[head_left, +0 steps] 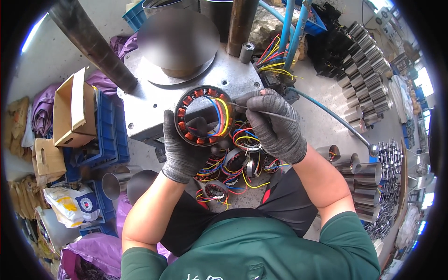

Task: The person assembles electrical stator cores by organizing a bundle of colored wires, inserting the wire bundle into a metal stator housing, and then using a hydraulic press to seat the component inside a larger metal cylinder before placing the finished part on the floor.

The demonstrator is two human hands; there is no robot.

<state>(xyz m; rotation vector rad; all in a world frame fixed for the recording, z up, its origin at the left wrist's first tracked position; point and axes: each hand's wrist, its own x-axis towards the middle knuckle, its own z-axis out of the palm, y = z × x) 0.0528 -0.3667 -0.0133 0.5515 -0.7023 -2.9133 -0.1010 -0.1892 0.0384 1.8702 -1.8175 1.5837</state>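
My left hand, in a grey knit glove, is closed on a motor stator, a dark ring with copper-coloured windings around its inside. Blue, red and yellow lead wires run across the ring's opening. My right hand, gloved alike, pinches a thin metal rod. The rod's front end reaches the stator's right rim; whether it touches cannot be made out. Below my hands, several more stators with tangled coloured wires lie between my legs.
Ahead stands a metal press table with a round steel block and thick posts. To the left are a cardboard box and blue crates. Steel cylinders are stacked at right, near a ball-ended lever and rotor shafts.
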